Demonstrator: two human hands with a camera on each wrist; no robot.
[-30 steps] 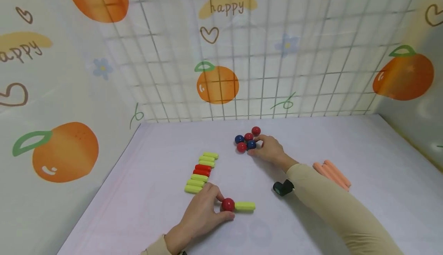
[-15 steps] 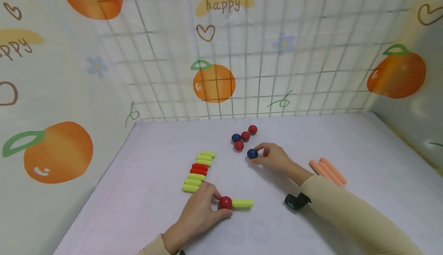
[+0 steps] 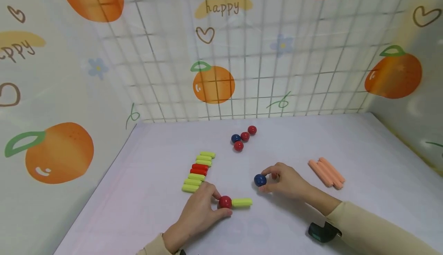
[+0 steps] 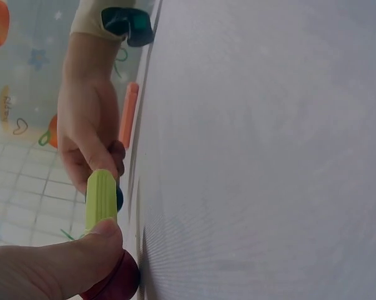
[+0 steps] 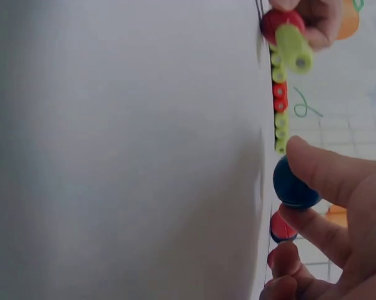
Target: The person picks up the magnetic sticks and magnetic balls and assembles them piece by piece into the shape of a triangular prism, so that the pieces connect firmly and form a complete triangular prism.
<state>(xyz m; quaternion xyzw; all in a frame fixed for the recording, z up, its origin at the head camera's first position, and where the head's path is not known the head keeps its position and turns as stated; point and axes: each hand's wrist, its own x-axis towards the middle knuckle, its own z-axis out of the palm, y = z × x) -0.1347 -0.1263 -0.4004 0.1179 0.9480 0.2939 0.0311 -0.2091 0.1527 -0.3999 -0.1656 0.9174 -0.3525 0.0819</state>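
Red ball [image 3: 225, 202], glossy, at the lower centre of the head view: was clamped between thumb and fingers of the left hand [image 3: 199, 212]; a grooved yellow-green rod [image 3: 242, 202] jutted from its right side. Blue ball [image 3: 260, 180], smooth and shiny, to the upper right of these: was pinched by thumb and fingers of the right hand [image 3: 288, 182]. Loose balls [image 3: 245, 136], three red, one blue: clustered just below mid-frame. Short rods [image 3: 199, 172], yellow-green and red: lay side by side, left of centre. Salmon cylinders [image 3: 326, 173], matte: lay bundled at lower right.
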